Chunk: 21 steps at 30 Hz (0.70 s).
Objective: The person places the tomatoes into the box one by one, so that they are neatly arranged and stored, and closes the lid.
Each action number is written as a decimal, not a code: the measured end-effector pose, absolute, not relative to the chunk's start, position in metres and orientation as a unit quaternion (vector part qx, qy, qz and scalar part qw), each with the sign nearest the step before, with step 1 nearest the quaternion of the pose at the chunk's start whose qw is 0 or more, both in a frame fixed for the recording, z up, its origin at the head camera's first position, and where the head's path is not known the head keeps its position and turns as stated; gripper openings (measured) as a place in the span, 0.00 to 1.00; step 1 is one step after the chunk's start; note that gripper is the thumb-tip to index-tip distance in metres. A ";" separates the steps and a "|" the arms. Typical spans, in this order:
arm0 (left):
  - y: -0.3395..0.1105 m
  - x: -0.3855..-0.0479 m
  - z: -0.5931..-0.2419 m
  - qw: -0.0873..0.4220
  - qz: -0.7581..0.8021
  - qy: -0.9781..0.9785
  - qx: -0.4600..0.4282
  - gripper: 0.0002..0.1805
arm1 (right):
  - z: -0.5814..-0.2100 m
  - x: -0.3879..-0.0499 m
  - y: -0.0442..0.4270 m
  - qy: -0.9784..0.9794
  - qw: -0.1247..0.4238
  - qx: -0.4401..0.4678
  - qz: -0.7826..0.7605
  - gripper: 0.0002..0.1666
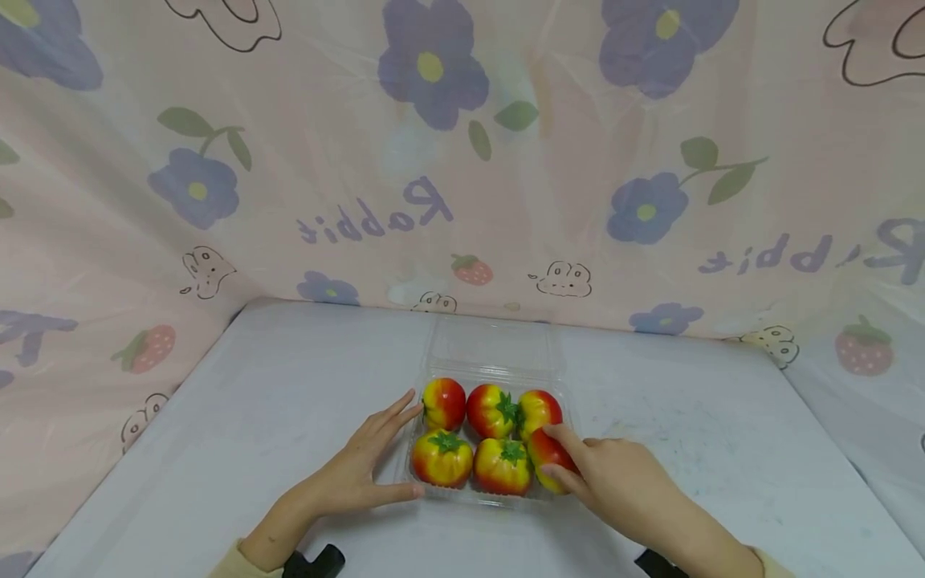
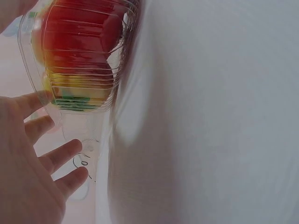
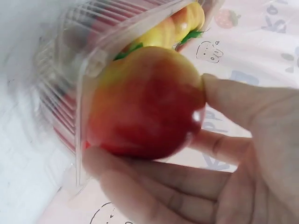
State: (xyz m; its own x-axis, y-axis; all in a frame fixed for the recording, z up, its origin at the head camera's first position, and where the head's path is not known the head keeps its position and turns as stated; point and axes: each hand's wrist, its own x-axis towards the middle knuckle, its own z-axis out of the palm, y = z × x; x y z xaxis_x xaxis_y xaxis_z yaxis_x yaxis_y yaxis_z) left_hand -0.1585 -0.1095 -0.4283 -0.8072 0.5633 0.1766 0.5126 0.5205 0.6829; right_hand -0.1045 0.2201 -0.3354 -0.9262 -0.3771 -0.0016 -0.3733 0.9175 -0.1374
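A clear plastic clamshell box (image 1: 487, 502) stands on the table, its lid (image 1: 495, 345) folded back behind it. Several shiny red-and-yellow tomatoes with green leafy tops fill it in two rows. My right hand (image 1: 625, 482) grips a tomato (image 3: 149, 105) at the front right corner between thumb and fingers; in the right wrist view this tomato sits partly above the box rim. At the box's left side, my left hand (image 1: 354, 466) has its fingers spread and straight. Its fingertips touch the rim near the left tomatoes (image 1: 442, 459), as the left wrist view (image 2: 35, 158) also suggests.
A white-covered table (image 1: 303, 361) surrounds the box. Behind and beside it hangs a pink curtain (image 1: 506, 201) printed with flowers, rabbits and strawberries. Black straps or mounts (image 1: 314, 562) show at both wrists.
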 end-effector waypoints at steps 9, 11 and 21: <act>-0.110 -0.159 -0.428 0.032 0.375 0.872 0.312 0.50 | -0.331 -0.112 0.223 0.970 0.042 -0.213 -0.108 0.31; -0.111 -0.159 -0.427 0.029 0.375 0.872 0.313 0.51 | -0.329 -0.119 0.225 0.964 0.070 -0.220 -0.130 0.32; -0.111 -0.161 -0.427 0.035 0.376 0.874 0.306 0.51 | -0.333 -0.132 0.222 0.956 0.110 -0.235 -0.136 0.28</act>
